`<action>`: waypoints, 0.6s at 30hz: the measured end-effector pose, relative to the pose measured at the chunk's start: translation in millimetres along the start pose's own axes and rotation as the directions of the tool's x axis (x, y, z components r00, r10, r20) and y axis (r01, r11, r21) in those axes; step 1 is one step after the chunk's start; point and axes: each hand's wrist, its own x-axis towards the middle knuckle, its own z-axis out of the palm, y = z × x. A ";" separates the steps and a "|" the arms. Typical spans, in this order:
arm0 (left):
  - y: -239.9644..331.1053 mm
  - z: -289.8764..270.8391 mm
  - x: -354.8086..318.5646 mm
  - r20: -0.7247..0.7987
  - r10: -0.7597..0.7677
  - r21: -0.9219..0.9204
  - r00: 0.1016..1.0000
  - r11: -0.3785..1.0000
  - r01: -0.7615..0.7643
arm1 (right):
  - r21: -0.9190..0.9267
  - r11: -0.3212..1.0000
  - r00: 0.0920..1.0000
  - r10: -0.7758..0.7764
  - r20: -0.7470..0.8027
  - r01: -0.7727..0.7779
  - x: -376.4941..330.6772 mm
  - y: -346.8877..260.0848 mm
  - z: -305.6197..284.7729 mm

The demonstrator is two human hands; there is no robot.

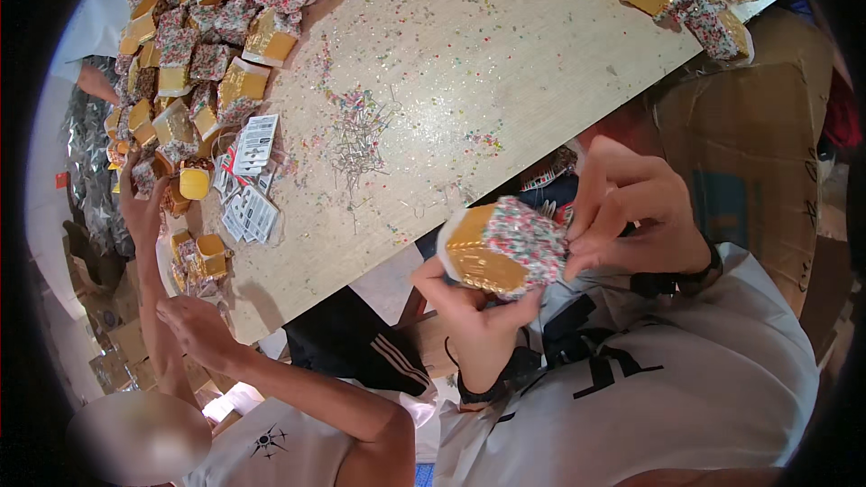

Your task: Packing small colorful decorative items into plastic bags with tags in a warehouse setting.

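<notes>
In front of my body hangs a small house-shaped ornament (492, 275), with shiny gold sides, a white rim and a coating of red, white and green sprinkles at its right part. My left hand (483, 329) grips it from below, fingers and thumb closed around its lower edge. Thumb and forefinger of my right hand (636, 212) are pinched together at the sprinkled right end. Whatever lies between those fingertips is too small to make out. The ornament is tilted and is off the table, near its edge.
On the pale table (505, 63) lie a heap of thin metal pieces (361, 140) and scattered sprinkles. Similar ornaments (194, 45) are piled at the left, beside printed cards (253, 207). A co-worker's hand (203, 334) is at the lower left; a cardboard box (749, 171) stands at right.
</notes>
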 end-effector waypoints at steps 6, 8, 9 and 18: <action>6.4 -8.1 -1.6 0.086 -0.152 -0.088 0.985 0.983 0.159 | -0.012 0.964 0.959 0.264 0.099 -0.264 -6.6 1.3 1.1; 6.0 -13.3 -2.2 0.263 -0.102 0.073 0.959 0.994 0.086 | 0.048 0.979 0.975 0.191 0.117 -0.197 -1.2 -7.6 5.9; 5.7 -15.0 -3.6 0.439 -0.081 0.216 0.895 0.976 -0.017 | 0.109 0.985 0.985 0.118 0.129 -0.132 -0.6 -11.2 8.6; 5.0 -21.2 -9.5 0.440 0.138 -0.228 0.887 0.973 -0.038 | 0.419 0.907 0.787 0.237 -0.570 0.030 -64.1 19.0 -9.3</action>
